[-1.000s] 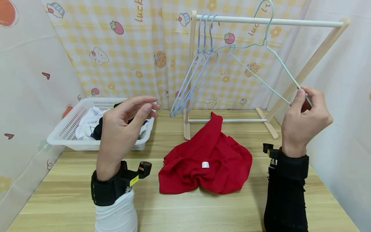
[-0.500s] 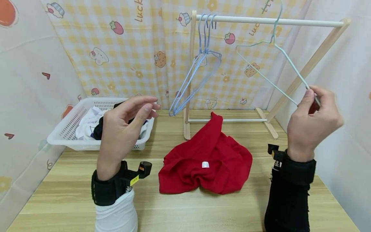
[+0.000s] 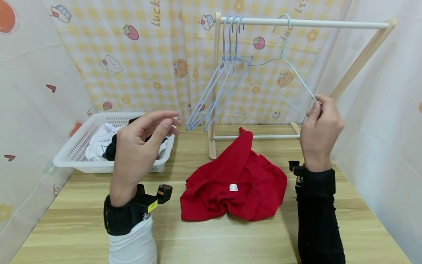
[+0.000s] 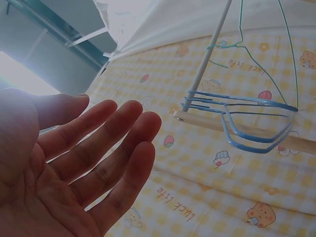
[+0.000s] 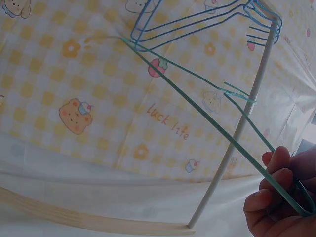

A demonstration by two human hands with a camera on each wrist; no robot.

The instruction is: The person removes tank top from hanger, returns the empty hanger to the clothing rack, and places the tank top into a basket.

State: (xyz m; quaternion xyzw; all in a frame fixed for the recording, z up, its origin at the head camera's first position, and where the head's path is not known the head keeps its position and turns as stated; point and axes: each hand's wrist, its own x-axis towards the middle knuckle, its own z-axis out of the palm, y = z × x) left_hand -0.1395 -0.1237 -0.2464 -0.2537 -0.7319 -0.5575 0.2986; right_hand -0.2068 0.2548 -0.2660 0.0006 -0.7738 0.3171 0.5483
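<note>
In the head view my right hand (image 3: 319, 134) pinches the lower right corner of a pale green wire hanger (image 3: 298, 76). The hanger's hook lies over the white rail (image 3: 329, 24) of a wooden rack. In the right wrist view the fingers are curled round the end of the green hanger (image 5: 197, 108), and the hook meets the rail. My left hand (image 3: 136, 150) is raised in front of the basket, holding nothing; its fingers are relaxed in the left wrist view. A red garment (image 3: 237, 201) with a white neck label lies crumpled on the table between the hands.
Several blue wire hangers (image 3: 229, 42) hang at the rail's left end, close to the green hanger's left tip. A white plastic basket (image 3: 93, 167) with white and black clothes stands at the left. Patterned curtains (image 3: 165, 84) enclose the back and sides.
My right hand first moved right, pulling the green hanger away from the blue ones. It has since moved left, and the hook has come down to the rail. The left hand stays still.
</note>
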